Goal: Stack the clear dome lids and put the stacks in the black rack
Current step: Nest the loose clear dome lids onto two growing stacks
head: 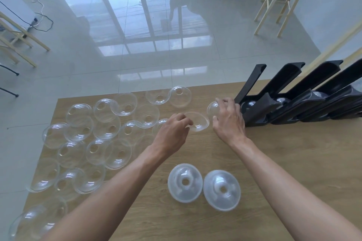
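Hands on two single lids, side by side in front of the rack

Left hand (pixel 172 133) has its grip curled onto the near-left rim of a clear dome lid (pixel 197 122) lying mouth-up on the table (pixel 284 162), while the right hand (pixel 229 119) cups another lid (pixel 213 108), fingers curled over its dome. That second lid sits just right of and slightly beyond the first, the two almost touching, so I judge nesting them needs only a short sideways move; being round, the lids have no long axis to line up. Right hand is the nearer to the black rack (pixel 293 107), whose sloping channels begin just beside it and already show lids in the lower ends. Two milky-looking stacks (pixel 185 183) stand near the body, and loose lids (pixel 106 129) crowd the left of the table.
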